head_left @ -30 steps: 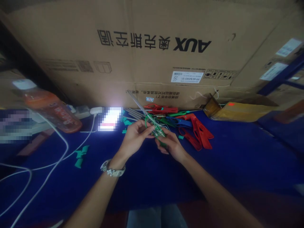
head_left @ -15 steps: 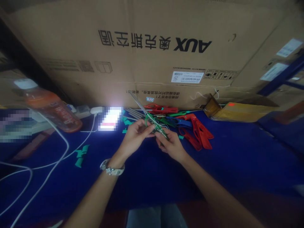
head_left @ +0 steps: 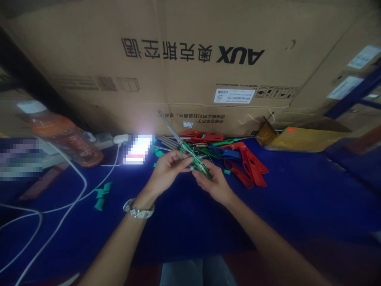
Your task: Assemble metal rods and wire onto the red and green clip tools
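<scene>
Both my hands meet over the blue table cover (head_left: 190, 222). My left hand (head_left: 168, 169), with a metal watch (head_left: 137, 209) on its wrist, pinches a pair of green-handled scissors (head_left: 199, 165) near the pivot. My right hand (head_left: 213, 183) grips the green handle from below. The metal blades (head_left: 170, 126) stick up and away toward the cardboard. Behind my hands lies a heap of scissors with red, blue and green handles (head_left: 235, 155).
A big AUX cardboard box (head_left: 190, 67) walls off the back. At left lie an orange drink bottle (head_left: 64, 137), white cables (head_left: 68, 202), a lit phone screen (head_left: 138, 149) and small green plastic pieces (head_left: 101, 194). A yellow-brown packet (head_left: 297, 139) lies at right.
Both hands stay closed on the green scissors and have turned them slightly; the blades tilt a little differently. Nothing else has moved.
</scene>
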The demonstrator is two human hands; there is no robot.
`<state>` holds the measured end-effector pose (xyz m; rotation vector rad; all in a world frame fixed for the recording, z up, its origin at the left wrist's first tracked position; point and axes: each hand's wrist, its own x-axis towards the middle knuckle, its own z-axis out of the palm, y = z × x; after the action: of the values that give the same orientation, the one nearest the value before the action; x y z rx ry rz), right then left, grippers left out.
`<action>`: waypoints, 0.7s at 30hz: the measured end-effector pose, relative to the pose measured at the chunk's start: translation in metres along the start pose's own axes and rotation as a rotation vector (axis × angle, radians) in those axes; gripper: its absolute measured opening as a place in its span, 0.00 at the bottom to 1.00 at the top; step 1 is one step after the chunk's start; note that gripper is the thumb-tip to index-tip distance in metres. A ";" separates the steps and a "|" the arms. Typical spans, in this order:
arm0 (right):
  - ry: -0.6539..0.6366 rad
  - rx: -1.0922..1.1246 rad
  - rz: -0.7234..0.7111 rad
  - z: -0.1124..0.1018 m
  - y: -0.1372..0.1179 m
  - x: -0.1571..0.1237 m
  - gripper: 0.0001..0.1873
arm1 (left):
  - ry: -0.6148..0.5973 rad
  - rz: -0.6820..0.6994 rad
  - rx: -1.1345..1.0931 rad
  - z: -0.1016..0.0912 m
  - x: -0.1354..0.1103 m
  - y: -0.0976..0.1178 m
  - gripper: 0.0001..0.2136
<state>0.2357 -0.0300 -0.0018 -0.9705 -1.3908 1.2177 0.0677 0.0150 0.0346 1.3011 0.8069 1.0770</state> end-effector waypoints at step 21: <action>0.057 0.175 0.166 0.007 -0.007 0.005 0.19 | 0.051 -0.143 -0.231 0.001 0.004 -0.013 0.10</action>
<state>0.2279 -0.0279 0.0065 -1.0036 -1.1561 1.3992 0.0718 0.0189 0.0226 1.0109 0.7770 1.0590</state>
